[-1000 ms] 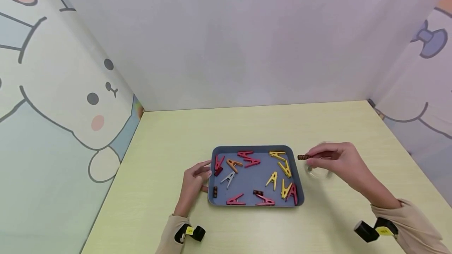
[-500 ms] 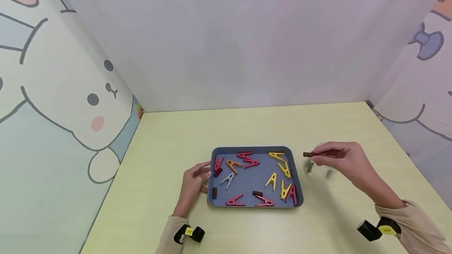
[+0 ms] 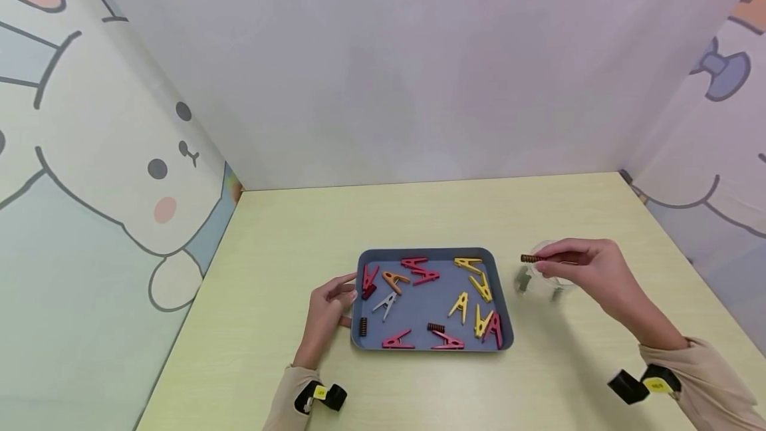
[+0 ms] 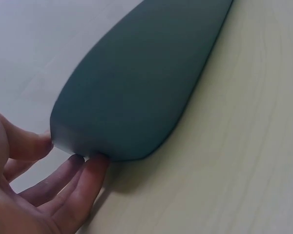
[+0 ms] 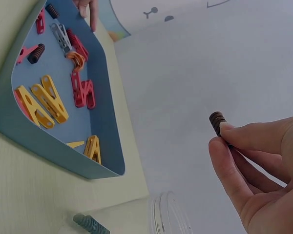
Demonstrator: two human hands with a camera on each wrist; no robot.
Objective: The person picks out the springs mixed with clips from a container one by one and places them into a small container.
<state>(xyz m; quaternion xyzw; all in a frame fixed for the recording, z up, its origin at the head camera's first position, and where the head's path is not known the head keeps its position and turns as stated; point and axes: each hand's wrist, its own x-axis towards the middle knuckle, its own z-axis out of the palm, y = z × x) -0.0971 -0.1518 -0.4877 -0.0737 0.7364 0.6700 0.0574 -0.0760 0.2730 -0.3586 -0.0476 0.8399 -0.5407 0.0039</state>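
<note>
Brown ribbed stubby cylinder (image 3: 532, 259) aside, the biggest item is the pale wood-look table (image 3: 299, 231); a piece dropped at its middle would probably roll, since round sides give little to stop it.

On it lies the blue-grey shallow rectangular tray (image 3: 413, 304) with rounded corners. Loosely bent fingers of the left hand (image 3: 326, 310) touch the outside of its left wall; whether any hook over the rim, I cannot tell. An uneven push there could slide the tray across and nudge its neighbour.

That neighbour is the clear, colourless round jar (image 3: 540, 291), standing just beside the tray's right end. Being see-through, its rim is easy to misjudge, so knuckles might knock it over. Small grey-green ribbed pieces (image 5: 91, 224) appear to lie inside and could spill.

The right hand (image 3: 589, 268) is raised near the jar, thumb and fingertips pinching the cylinder by one end, the other end poking out free. With so small a hold, a slight slip of the thumb would likely tilt or drop it, perhaps outside the jar.

Smallest are the tray's contents: A-shaped plastic clips (image 3: 463, 298) in red, yellow, orange and grey, plus more brown ribbed pieces (image 3: 436, 327). One of those lies against a red clip, so careless fingers could snag both.
</note>
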